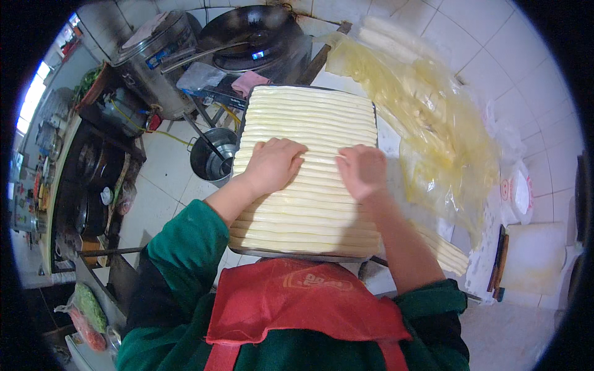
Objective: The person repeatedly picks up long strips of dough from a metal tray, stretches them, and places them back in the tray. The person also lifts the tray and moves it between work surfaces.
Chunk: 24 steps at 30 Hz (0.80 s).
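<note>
Long pale dough strips (297,208) lie crosswise, side by side, filling a dark rectangular tray (297,256) in front of me. Their surface is shiny. My left hand (277,166) rests on the strips left of centre, fingers pointing right and bent down. On the right half, my right hand (363,169) is over the same rows, fingers curled toward the left. A gap with bare dough rows separates the hands. The fingertips are partly hidden, so whether either hand pinches a strip cannot be made out.
Yellowish plastic sheeting (436,120) covers the right-hand counter, with more dough strips (443,250) at its lower end. A wok (250,32) stands at the back beside a large metal pot (158,69). A metal bucket (204,157) is on the tiled floor, left. A cutting board (533,257) stands far right.
</note>
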### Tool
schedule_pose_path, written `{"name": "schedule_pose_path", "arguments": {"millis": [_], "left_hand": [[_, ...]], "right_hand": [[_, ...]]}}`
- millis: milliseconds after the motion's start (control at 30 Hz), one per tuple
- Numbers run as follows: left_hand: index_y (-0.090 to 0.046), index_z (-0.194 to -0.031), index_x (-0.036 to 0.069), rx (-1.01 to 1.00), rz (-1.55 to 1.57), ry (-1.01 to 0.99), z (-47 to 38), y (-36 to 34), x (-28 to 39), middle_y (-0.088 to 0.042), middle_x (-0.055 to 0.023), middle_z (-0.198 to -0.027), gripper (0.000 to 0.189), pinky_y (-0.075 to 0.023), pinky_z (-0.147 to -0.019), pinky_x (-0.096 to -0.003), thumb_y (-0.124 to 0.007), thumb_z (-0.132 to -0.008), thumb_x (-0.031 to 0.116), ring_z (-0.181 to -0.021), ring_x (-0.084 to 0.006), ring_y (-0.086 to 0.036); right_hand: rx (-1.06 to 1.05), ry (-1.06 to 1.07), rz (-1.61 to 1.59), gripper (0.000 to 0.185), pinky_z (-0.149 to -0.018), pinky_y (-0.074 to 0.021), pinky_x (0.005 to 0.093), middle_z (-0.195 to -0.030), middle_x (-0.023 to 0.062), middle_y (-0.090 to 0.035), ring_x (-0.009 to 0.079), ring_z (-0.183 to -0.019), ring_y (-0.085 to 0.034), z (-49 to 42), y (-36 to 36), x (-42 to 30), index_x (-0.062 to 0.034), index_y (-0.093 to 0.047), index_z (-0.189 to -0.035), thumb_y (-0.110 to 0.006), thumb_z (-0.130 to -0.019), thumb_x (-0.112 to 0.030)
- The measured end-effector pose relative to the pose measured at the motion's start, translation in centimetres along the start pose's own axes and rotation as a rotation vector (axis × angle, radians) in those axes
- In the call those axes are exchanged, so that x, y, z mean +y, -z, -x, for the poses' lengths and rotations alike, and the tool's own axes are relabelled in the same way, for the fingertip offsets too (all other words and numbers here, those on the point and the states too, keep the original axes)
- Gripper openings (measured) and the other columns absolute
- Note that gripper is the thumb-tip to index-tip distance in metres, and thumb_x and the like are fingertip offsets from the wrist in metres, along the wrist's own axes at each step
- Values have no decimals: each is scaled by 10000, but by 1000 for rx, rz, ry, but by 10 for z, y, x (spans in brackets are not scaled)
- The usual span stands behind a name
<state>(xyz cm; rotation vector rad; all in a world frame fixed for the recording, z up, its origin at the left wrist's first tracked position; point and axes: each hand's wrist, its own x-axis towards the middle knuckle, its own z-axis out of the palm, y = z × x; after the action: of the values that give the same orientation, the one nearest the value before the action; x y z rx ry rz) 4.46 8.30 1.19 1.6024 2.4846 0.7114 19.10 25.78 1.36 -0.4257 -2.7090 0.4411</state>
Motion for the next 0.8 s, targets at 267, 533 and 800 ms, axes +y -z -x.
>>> {"name": "schedule_pose_path", "arguments": {"millis": [267,533,800], "left_hand": [[-614,-1055,99,14,-11,-27,-23,-24,51,-619,-103,-1012,253,-418,-852,-441,-547,-844,223,-975,-297,-567],[-617,-1053,93,-44,-160,87,21,25,-18,-624,-95,-1018,226,-432,-843,-409,-531,-876,205,-1000,-278,-564],[-476,-1247,71,42,318,385,34,44,-38,-500,-140,-1242,394,-315,-1010,-378,-464,-932,307,-1174,-271,-452]], "right_hand": [[66,24,123,136,-748,-462,448,-884,63,-606,303,-866,-579,18,-1,21,-133,-648,-879,-566,-849,-237],[202,-25,-43,128,-774,-463,431,-863,121,-599,338,-842,-564,32,3,42,-77,-619,-936,-592,-825,-136],[240,-295,-454,351,-869,-417,371,-1066,122,-589,238,-960,-549,40,14,56,-13,-525,-1194,-533,-868,-144]]}}
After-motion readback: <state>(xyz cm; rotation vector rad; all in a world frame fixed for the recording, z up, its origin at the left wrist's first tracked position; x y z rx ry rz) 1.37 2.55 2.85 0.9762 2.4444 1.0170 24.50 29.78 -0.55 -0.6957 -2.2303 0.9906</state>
